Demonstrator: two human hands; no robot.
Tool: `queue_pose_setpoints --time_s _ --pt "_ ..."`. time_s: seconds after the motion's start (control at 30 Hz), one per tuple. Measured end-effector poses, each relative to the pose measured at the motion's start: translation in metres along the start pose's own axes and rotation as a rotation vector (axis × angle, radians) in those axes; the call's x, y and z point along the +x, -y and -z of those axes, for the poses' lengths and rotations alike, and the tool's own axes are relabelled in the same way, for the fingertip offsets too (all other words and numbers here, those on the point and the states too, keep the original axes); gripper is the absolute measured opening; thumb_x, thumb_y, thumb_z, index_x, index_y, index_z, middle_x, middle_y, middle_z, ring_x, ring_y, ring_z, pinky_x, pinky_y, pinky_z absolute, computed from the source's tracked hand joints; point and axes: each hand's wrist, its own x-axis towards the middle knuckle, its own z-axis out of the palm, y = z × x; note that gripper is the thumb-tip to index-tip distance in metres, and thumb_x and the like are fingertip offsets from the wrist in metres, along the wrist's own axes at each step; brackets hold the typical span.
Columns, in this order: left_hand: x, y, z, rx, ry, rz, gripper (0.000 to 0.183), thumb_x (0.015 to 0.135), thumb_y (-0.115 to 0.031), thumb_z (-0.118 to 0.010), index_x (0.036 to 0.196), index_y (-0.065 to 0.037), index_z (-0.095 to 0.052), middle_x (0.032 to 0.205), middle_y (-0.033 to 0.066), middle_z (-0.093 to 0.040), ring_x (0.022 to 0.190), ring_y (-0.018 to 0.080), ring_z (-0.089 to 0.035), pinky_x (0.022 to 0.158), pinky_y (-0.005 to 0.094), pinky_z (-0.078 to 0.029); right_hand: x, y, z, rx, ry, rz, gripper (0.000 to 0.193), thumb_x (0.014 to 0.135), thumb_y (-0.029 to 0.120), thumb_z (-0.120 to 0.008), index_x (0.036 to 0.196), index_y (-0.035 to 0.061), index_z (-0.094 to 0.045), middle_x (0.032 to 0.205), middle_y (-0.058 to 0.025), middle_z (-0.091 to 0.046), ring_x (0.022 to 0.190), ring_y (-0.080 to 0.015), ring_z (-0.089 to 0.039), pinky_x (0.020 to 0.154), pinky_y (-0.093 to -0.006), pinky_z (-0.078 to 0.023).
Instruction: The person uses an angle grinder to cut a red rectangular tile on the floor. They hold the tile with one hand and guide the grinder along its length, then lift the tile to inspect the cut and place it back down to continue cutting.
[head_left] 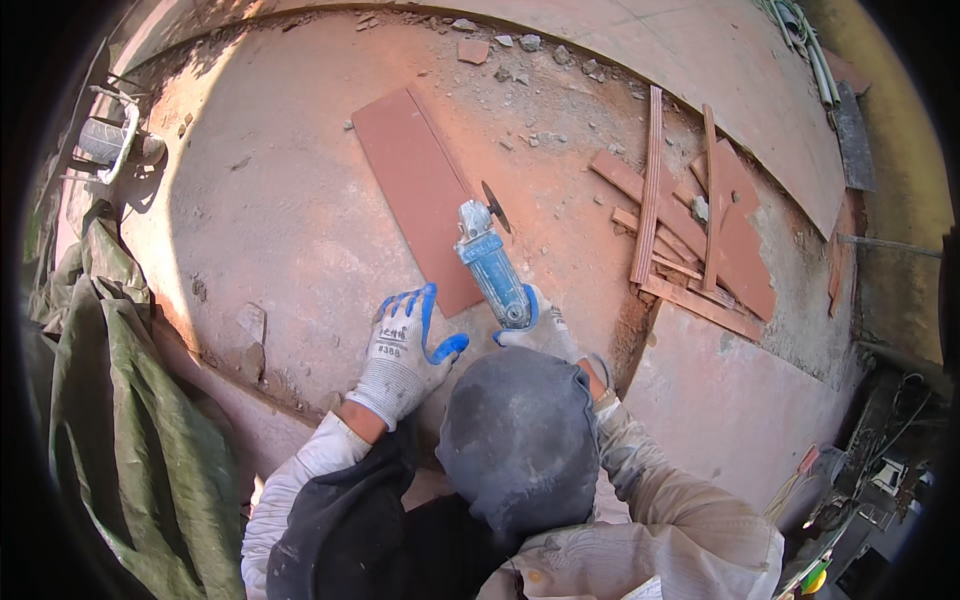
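At the frame's centre, the right grip [540, 325] is wrapped around the rear of the blue grinder [494, 278], its disc [496, 207] beside the red tile [405, 180]. The left grip [402, 345] is open near the tile's lower end. Held one-handed, the grinder could kick; an unpinned tile might slide.

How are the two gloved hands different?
The left hand is spread open and looks empty, while the right hand holds the end of the blue grinder. Most of the left hand shows; the right hand is partly hidden. Both wear whitish gloves with blue parts.
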Motion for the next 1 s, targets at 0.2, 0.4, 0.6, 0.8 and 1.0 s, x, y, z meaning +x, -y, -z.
queue_pose_setpoints --time_s 0.2,0.4,0.6,0.8,1.0 --pt "0.044 0.033 -0.09 -0.824 -0.225 -0.055 0.086 0.102 -0.036 -0.082 0.166 0.003 -0.04 0.155 0.0269 -0.06 0.14 0.037 -0.064 0.114 0.0463 -0.054 -0.049 -0.022 -0.016 -0.154 -0.036 -0.067 0.091 0.078 0.033 -0.086 0.153 -0.0038 -0.05 0.13 -0.0361 -0.07 0.125 -0.0483 -0.07 0.108 -0.0495 -0.056" --pt "0.079 0.073 -0.116 -0.625 -0.152 -0.166 0.096 0.093 -0.048 -0.09 0.163 0.001 -0.045 0.152 0.021 -0.06 0.133 0.0332 -0.065 0.111 0.0455 -0.055 -0.047 -0.044 -0.025 -0.214 -0.005 -0.084 0.096 0.08 0.033 -0.085 0.158 -0.0066 -0.045 0.13 -0.0388 -0.07 0.125 -0.0502 -0.069 0.107 -0.0508 -0.056" --pt "0.11 0.082 -0.136 -0.398 -0.185 -0.417 0.082 0.08 -0.058 -0.094 0.131 -0.001 -0.064 0.126 0.0197 -0.064 0.119 0.0421 -0.061 0.105 0.0531 -0.051 -0.068 -0.05 -0.027 -0.184 0.01 -0.151 0.08 0.081 0.032 -0.084 0.148 -0.0017 -0.054 0.118 -0.0361 -0.073 0.113 -0.052 -0.073 0.098 -0.0518 -0.058" --pt "0.11 0.087 -0.154 -0.328 -0.233 -0.538 0.066 0.087 -0.051 -0.09 0.126 -0.003 -0.065 0.125 0.0183 -0.064 0.119 0.0418 -0.059 0.108 0.0558 -0.047 -0.073 -0.051 -0.021 -0.153 -0.003 -0.176 0.075 0.082 0.032 -0.083 0.143 -0.0017 -0.055 0.117 -0.0352 -0.073 0.112 -0.0514 -0.073 0.098 -0.052 -0.058" --pt "0.107 0.088 -0.156 -0.245 -0.236 -0.577 0.057 0.09 -0.041 -0.088 0.126 -0.003 -0.065 0.126 0.0192 -0.063 0.122 0.0427 -0.057 0.11 0.0569 -0.045 -0.076 -0.052 -0.026 -0.145 0.019 -0.173 0.079 0.08 0.032 -0.082 0.146 -0.0024 -0.053 0.118 -0.0353 -0.074 0.114 -0.0506 -0.073 0.099 -0.0503 -0.058"
